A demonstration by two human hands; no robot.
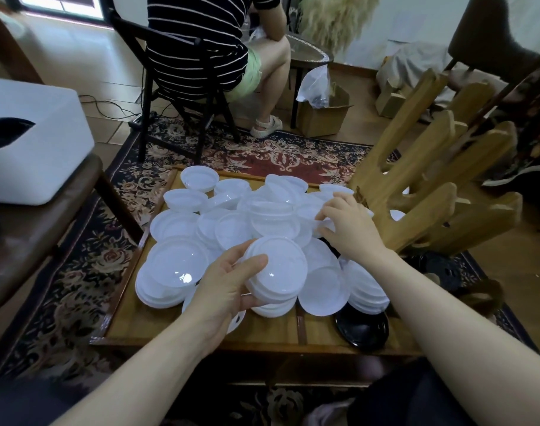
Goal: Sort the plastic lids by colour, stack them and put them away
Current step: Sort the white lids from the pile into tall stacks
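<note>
Two hands: left grip (pixel 228 287) around lid stack (pixel 274 269); right grip (pixel 345 222) pinching lid (pixel 324 224)

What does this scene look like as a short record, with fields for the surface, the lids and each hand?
surface: low wooden table on a patterned rug
white lids: loose pile across the table
black lid: one at the near right edge
left hand: holds a stack of white lids
right hand: pinches a white lid in the pile
</note>
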